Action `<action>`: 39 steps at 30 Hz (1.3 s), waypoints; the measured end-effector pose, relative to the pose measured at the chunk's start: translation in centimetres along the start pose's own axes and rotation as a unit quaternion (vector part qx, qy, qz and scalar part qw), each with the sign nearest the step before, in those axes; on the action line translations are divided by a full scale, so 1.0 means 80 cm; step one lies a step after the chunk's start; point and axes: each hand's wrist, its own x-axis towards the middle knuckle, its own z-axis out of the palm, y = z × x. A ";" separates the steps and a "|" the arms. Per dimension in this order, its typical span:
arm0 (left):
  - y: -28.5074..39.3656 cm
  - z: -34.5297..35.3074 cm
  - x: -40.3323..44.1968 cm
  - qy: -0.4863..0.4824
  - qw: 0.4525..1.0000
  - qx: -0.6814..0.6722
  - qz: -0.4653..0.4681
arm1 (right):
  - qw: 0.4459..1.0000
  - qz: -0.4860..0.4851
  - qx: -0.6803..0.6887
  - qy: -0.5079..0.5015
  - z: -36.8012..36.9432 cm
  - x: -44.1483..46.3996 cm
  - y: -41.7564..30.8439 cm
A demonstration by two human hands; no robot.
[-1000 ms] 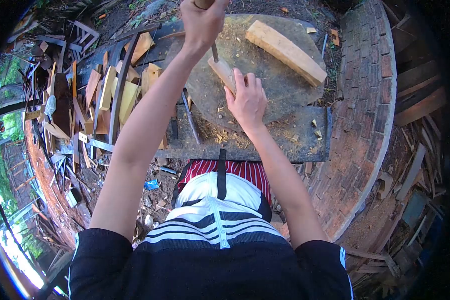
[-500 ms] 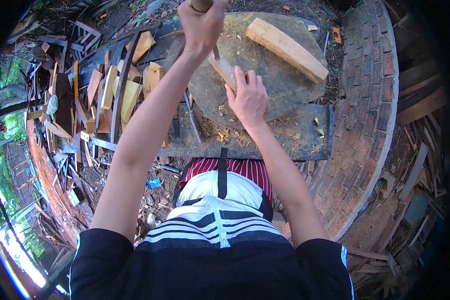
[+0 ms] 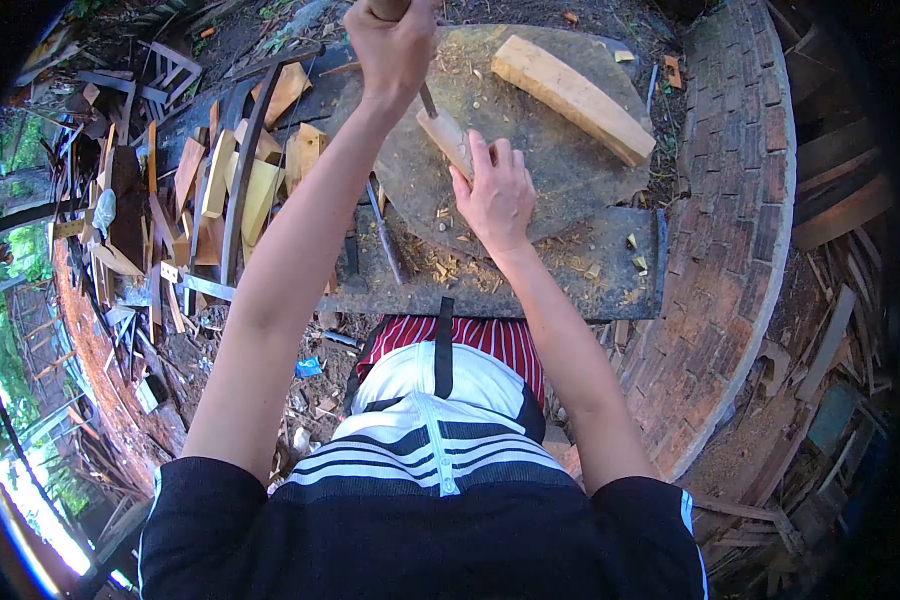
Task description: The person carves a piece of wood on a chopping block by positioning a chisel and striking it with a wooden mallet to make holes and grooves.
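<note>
My left hand [image 3: 395, 55] is wrapped round the wooden handle of a chisel [image 3: 428, 101], held above the round work surface [image 3: 590, 200]. Its narrow metal shaft runs down to the far end of a small wooden piece [image 3: 443, 138]; whether the tip bites into the wood I cannot tell. The near part of that piece lies under my right hand [image 3: 498, 195], whose thumb and fingers close on it from both sides. To the right, a thick, slightly curved wooden block [image 3: 575, 100] rests on the same surface. Another long metal tool [image 3: 387, 240] lies left of my right hand.
Wood chips [image 3: 460, 270] are scattered over the dark board [image 3: 570, 285] nearest me. Offcuts [image 3: 255, 195] and a long dark strip [image 3: 248, 170] are heaped at the left. A low brick wall [image 3: 725, 230] curves along the right side, with more scrap wood [image 3: 830, 340] beyond it.
My left hand has shifted slightly left, and the chisel shaft now leans more. My right hand and the small wooden piece stay where they were.
</note>
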 end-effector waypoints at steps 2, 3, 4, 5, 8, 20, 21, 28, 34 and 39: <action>0.001 0.002 -0.002 0.006 1.000 0.002 0.008 | 1.000 -0.001 -0.003 0.003 0.001 0.000 0.000; 0.002 0.004 -0.003 0.013 1.000 0.003 0.016 | 1.000 -0.001 -0.006 0.007 0.003 -0.001 0.001; 0.002 0.005 -0.003 0.014 1.000 0.003 0.017 | 1.000 -0.002 -0.006 0.007 0.005 -0.001 0.001; 0.003 0.006 -0.004 0.015 0.999 0.017 0.028 | 1.000 -0.003 -0.008 0.013 0.006 -0.001 0.002; 0.006 0.008 -0.006 0.009 0.998 0.043 0.049 | 1.000 -0.004 -0.007 0.019 0.007 -0.001 0.002; -0.003 0.012 -0.016 0.004 0.988 0.119 0.095 | 1.000 0.001 -0.008 0.002 0.001 -0.001 0.001; -0.004 0.008 -0.019 0.022 0.989 0.107 0.095 | 1.000 -0.001 -0.007 0.003 0.002 -0.001 0.001; 0.002 -0.015 -0.015 0.004 0.993 -0.095 0.072 | 1.000 0.002 -0.009 0.007 0.001 0.000 0.001; -0.005 -0.007 -0.016 -0.079 0.996 0.036 0.033 | 1.000 -0.004 0.011 0.015 0.003 0.000 0.001; -0.005 0.001 -0.020 -0.070 0.998 0.005 -0.001 | 1.000 0.006 0.017 0.000 -0.002 0.001 0.001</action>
